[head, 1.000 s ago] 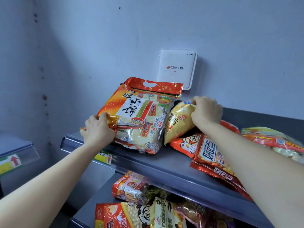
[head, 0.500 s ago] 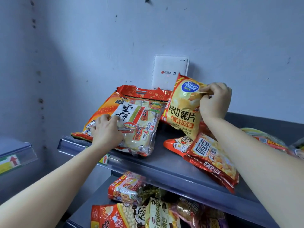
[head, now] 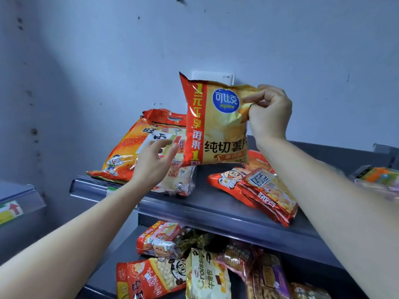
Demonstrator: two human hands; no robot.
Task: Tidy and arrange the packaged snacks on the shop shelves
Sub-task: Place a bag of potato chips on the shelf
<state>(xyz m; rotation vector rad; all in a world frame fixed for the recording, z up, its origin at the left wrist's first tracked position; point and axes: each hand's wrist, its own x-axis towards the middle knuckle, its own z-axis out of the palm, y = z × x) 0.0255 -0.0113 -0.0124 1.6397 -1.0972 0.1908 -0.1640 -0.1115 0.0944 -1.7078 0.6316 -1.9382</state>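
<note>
Pinching its corner, our right hand (head: 267,114) now lifts the Copico crisp bag (head: 216,130) clear; our spread-fingered left hand (head: 153,164) leaves the rice-cracker bag (head: 127,152), ready to reposition.

Grey metal upper shelf (head: 216,203), big orange rice-cracker bag (head: 127,152) lying flat at its left end, red snack packets (head: 265,190) overlapping further right, lower shelf (head: 121,244) heaped with mixed packets (head: 207,275)

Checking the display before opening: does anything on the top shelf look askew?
The red snack bags lie flat, overlapping crookedly by the top shelf's front edge; the rice cracker bag lies slanted too. The right hand holds the chip bag.
</note>
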